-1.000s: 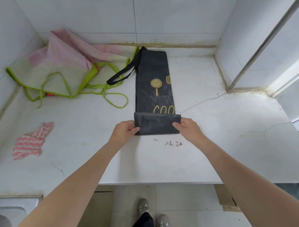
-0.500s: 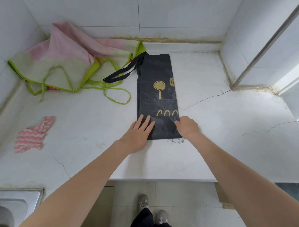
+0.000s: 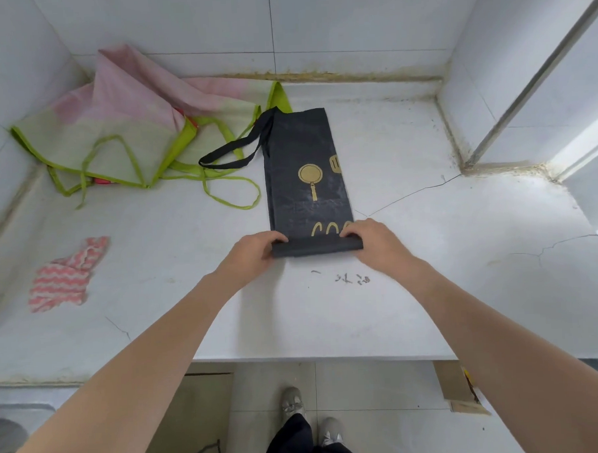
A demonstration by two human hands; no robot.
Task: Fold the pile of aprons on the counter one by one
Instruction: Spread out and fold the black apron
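A black apron with gold kitchen prints lies folded into a long narrow strip on the white counter, running away from me. Its near end is turned up into a thick fold. My left hand grips the left end of that fold and my right hand grips the right end, fingers curled over the top. The apron's black strap loops out to the left. A pink and pale green apron with lime green trim lies crumpled in the back left corner.
A small pink and white zigzag cloth lies on the counter at the left. Tiled walls close the back and both sides. The counter's front edge runs below my forearms, with the floor and my shoes beneath. A cardboard piece lies on the floor at right.
My left hand went from lying flat on the folded end to gripping it. Both hands have turned the near end over once more, so the fold sits farther up the strip.
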